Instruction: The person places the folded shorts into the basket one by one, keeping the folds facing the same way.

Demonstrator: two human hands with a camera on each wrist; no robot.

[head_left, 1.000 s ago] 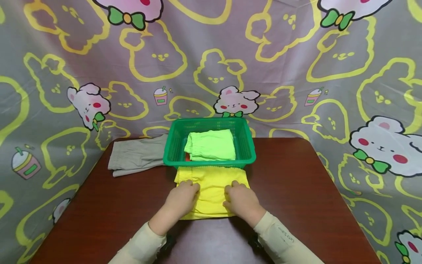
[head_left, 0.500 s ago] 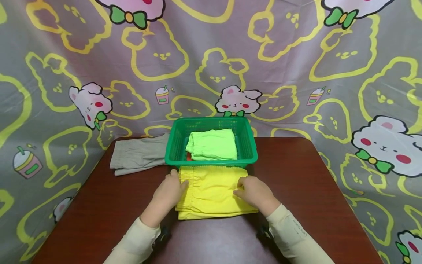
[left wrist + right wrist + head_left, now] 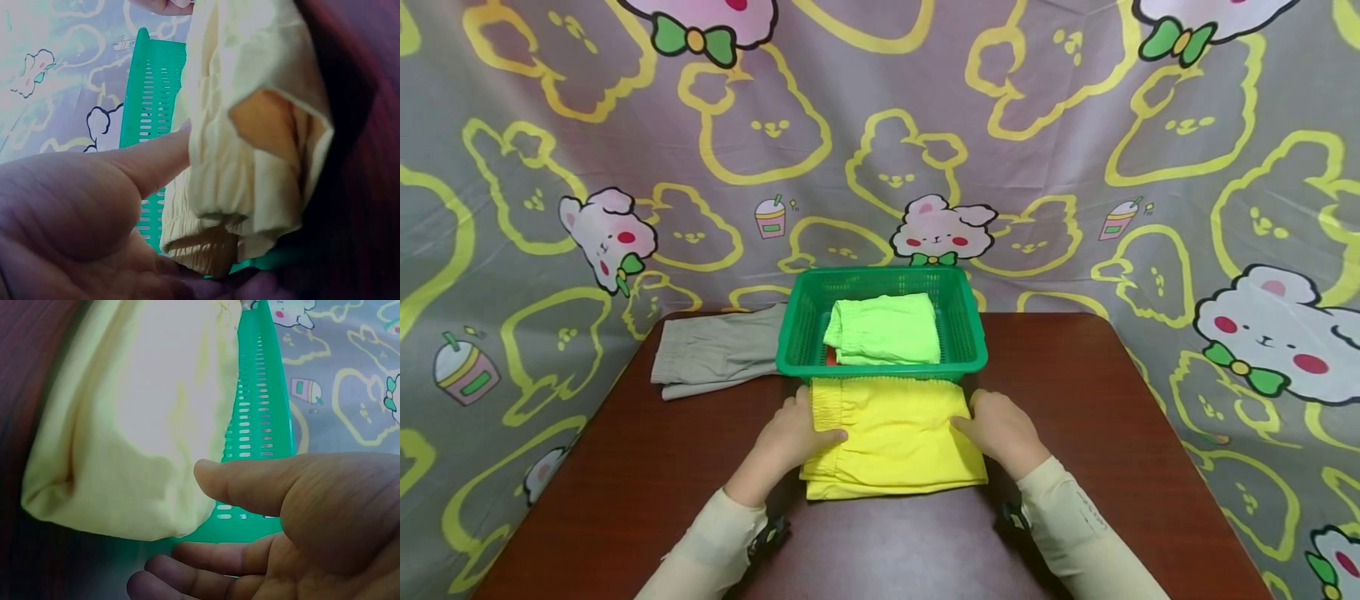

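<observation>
Folded yellow elastic-waist pants (image 3: 895, 437) lie flat on the table before the basket; the fold hides their leg length. At the waistband end, my left hand (image 3: 784, 437) rests its thumb on the top layer, its other fingers along the left edge. My right hand (image 3: 1006, 432) is at the opposite edge, with the thumb touching the cloth. In the right wrist view, the fingers (image 3: 206, 556) extend beside and below that edge, apart from the thumb. The left wrist view shows the gathered waistband (image 3: 219, 181) between thumb and fingers; those fingertips are dark and partly hidden.
A green plastic basket (image 3: 972, 333) stands just behind the yellow pants. Inside it lies a folded lime-green garment (image 3: 883, 329), with a bit of red under it. Grey folded pants (image 3: 715, 350) lie left of the basket on the brown table (image 3: 1060, 375). A patterned curtain (image 3: 1030, 167) hangs behind.
Both hands have moved outward from the middle of the yellow pants to their left and right edges. The pants now lie wider and flatter. Basket and grey pants stay put.
</observation>
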